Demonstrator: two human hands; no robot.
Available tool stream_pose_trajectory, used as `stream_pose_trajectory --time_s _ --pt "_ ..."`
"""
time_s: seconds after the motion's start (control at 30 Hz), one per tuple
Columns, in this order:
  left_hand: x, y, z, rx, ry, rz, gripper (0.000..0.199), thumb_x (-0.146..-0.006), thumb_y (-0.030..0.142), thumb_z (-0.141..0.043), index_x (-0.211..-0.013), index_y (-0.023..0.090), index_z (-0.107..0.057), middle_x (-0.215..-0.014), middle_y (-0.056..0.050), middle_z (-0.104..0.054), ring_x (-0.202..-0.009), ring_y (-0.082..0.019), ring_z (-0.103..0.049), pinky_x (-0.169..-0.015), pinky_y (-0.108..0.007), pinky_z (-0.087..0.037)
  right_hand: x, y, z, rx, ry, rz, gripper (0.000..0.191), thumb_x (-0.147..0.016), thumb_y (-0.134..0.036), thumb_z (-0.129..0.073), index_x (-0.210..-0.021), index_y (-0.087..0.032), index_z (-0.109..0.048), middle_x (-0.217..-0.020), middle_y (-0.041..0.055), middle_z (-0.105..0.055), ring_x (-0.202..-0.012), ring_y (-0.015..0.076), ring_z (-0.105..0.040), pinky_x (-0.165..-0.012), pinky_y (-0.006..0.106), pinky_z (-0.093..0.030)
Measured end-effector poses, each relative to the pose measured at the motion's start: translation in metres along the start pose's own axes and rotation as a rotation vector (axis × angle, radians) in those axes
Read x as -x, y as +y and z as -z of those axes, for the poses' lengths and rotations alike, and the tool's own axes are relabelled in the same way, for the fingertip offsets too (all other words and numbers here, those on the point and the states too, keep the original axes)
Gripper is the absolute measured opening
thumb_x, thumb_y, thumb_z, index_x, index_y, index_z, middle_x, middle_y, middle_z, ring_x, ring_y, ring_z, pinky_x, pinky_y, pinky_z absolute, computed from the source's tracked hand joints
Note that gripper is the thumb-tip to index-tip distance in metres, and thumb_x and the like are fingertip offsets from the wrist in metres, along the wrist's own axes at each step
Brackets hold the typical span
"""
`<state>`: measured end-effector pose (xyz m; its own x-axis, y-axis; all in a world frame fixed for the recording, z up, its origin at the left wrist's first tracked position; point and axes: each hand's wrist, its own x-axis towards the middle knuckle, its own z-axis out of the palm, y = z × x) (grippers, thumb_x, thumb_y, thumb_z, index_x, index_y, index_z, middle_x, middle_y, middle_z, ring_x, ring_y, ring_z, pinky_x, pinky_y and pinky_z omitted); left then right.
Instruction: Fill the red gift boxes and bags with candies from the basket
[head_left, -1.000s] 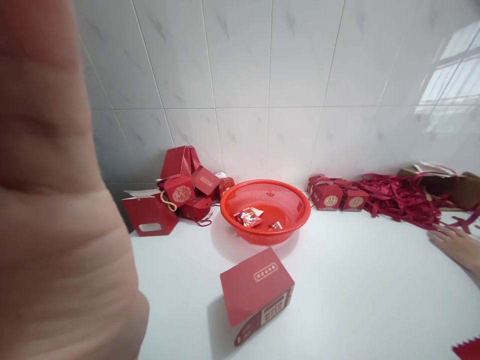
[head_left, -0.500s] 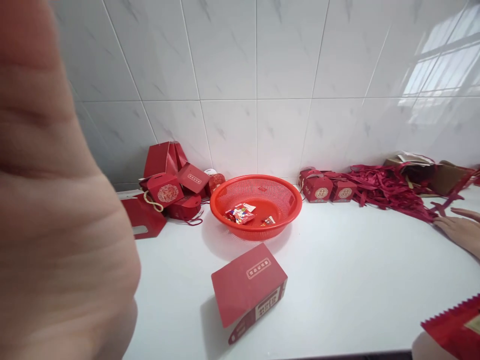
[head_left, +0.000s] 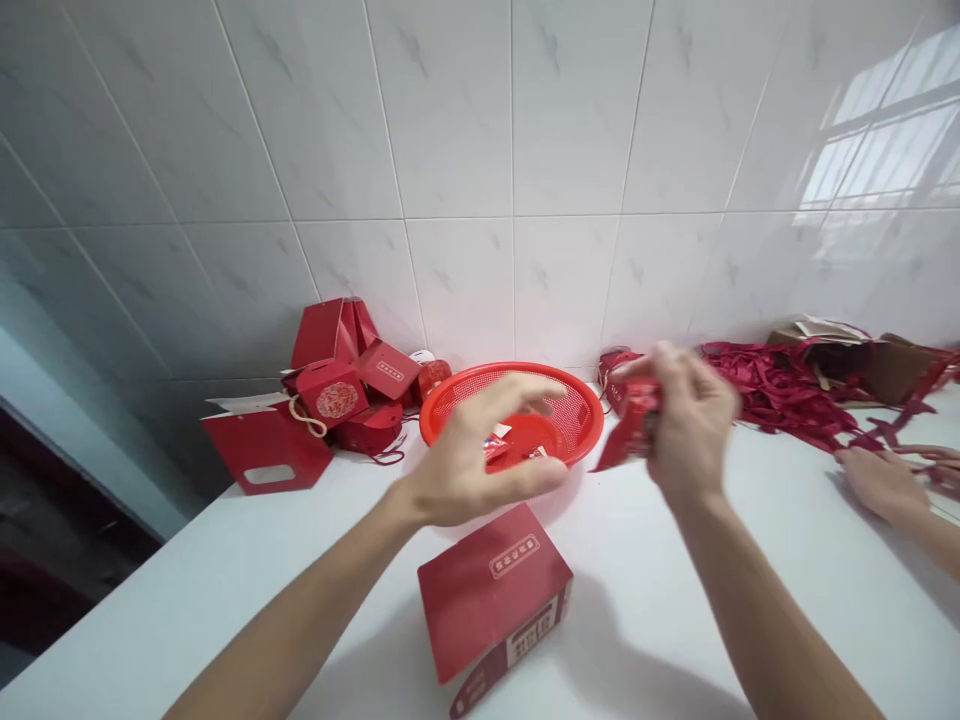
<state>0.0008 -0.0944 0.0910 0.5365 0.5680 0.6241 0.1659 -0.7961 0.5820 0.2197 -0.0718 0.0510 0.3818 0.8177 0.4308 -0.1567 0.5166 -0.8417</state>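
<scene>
Holding blurred packet (head_left: pixel 631 428), basket (head_left: pixel 586 415) partly hidden

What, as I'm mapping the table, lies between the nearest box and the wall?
A red basket, partly hidden by the left hand, in the head view.

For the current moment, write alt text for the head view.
Right hand grips a blurred red packet; open left hand hovers by a red basket. A red box sits in front, with more boxes and ribbons behind.
</scene>
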Motion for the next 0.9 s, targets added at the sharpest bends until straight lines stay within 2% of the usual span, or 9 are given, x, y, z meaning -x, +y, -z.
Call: stream_pose_trajectory --time_s 0.07,0.13,0.23,0.3,0.43,0.57,0.73,0.83,0.9 --pt "0.000 -0.021 -0.019 -0.046 -0.151 0.245 0.062 -0.080 0.048 -0.073 -0.135 0.024 -0.057 -0.137 -0.010 -0.061 -0.119 -0.030 -0.059 -0.100 -0.044 -0.049 -0.002 0.016 -0.021 -0.022 0.025 0.008 0.039 -0.082 -0.053 -0.071 -0.061 -0.021 -0.060 -0.061 -0.0010 -0.060 -0.061 0.0153 -0.057 -0.060 0.028 -0.049" --pt "0.002 -0.039 -0.035 -0.038 -0.240 0.364 0.060 -0.081 0.049 -0.072 -0.133 0.022 -0.059 -0.130 -0.010 -0.066 -0.113 -0.029 -0.062 -0.097 -0.042 -0.050 -0.002 0.038 -0.036 -0.088 0.056 -0.143 0.043 -0.074 -0.057 -0.074 -0.057 -0.022 -0.057 -0.052 -0.0031 -0.053 -0.051 0.0135 -0.050 -0.050 0.027 -0.043" --pt "0.004 -0.057 -0.045 0.019 -0.222 0.402 0.035 -0.088 0.042 -0.064 -0.114 0.018 -0.069 -0.109 -0.007 -0.074 -0.098 -0.025 -0.066 -0.092 -0.037 -0.050 0.000 0.064 -0.043 -0.169 0.097 -0.264 0.043 -0.068 -0.058 -0.077 -0.058 -0.022 -0.058 -0.052 -0.0041 -0.051 -0.048 0.0116 -0.045 -0.046 0.025 -0.039" --pt "0.003 -0.064 -0.045 0.036 -0.156 0.399 0.027 -0.090 0.037 -0.059 -0.103 0.016 -0.072 -0.101 -0.007 -0.075 -0.093 -0.024 -0.066 -0.089 -0.036 -0.051 0.002 0.069 -0.040 -0.216 0.110 -0.271 0.040 -0.068 -0.058 -0.077 -0.064 -0.021 -0.062 -0.059 -0.0030 -0.056 -0.053 0.0125 -0.050 -0.049 0.025 -0.043" --pt "-0.002 -0.078 -0.038 0.239 -0.085 0.401 0.029 -0.091 0.037 -0.058 -0.101 0.014 -0.072 -0.104 -0.009 -0.075 -0.099 -0.026 -0.066 -0.090 -0.036 -0.051 0.007 0.065 -0.028 -0.257 -0.060 -0.279 0.038 -0.071 -0.052 -0.079 -0.094 -0.024 -0.069 -0.092 0.0017 -0.072 -0.083 0.0198 -0.067 -0.069 0.029 -0.054" --pt "-0.003 -0.090 -0.031 0.387 -0.131 0.402 0.037 -0.089 0.046 -0.062 -0.102 0.013 -0.073 -0.105 -0.010 -0.074 -0.100 -0.026 -0.066 -0.091 -0.035 -0.051 0.015 0.064 -0.014 -0.161 -0.302 -0.266 0.055 -0.068 -0.038 -0.086 -0.118 -0.028 -0.065 -0.114 0.0041 -0.073 -0.103 0.0243 -0.067 -0.085 0.034 -0.056" --pt "-0.007 -0.107 -0.007 0.319 -0.206 0.455 0.046 -0.086 0.048 -0.066 -0.118 0.016 -0.068 -0.108 -0.010 -0.073 -0.097 -0.022 -0.067 -0.088 -0.033 -0.051 0.022 0.071 0.001 -0.181 -0.232 -0.219 0.053 -0.067 -0.034 -0.088 -0.114 -0.027 -0.064 -0.106 0.0042 -0.075 -0.091 0.0223 -0.070 -0.081 0.035 -0.057" --pt "-0.013 -0.127 0.017 0.131 -0.387 0.598 0.040 -0.084 0.047 -0.064 -0.106 0.015 -0.073 -0.092 -0.008 -0.075 -0.084 -0.020 -0.066 -0.076 -0.028 -0.050 0.020 0.074 0.008 -0.204 -0.142 -0.218 0.051 -0.065 -0.033 -0.089 -0.108 -0.026 -0.063 -0.103 0.0036 -0.076 -0.087 0.0208 -0.070 -0.080 0.034 -0.057" --pt "-0.016 -0.143 0.028 -0.032 -0.657 0.706 0.031 -0.082 0.043 -0.065 -0.091 0.016 -0.076 -0.085 -0.006 -0.074 -0.079 -0.020 -0.065 -0.071 -0.026 -0.048 0.018 0.075 0.012 -0.218 -0.116 -0.223 0.048 -0.064 -0.032 -0.090 -0.103 -0.025 -0.063 -0.098 0.0023 -0.076 -0.083 0.0198 -0.070 -0.077 0.034 -0.057"
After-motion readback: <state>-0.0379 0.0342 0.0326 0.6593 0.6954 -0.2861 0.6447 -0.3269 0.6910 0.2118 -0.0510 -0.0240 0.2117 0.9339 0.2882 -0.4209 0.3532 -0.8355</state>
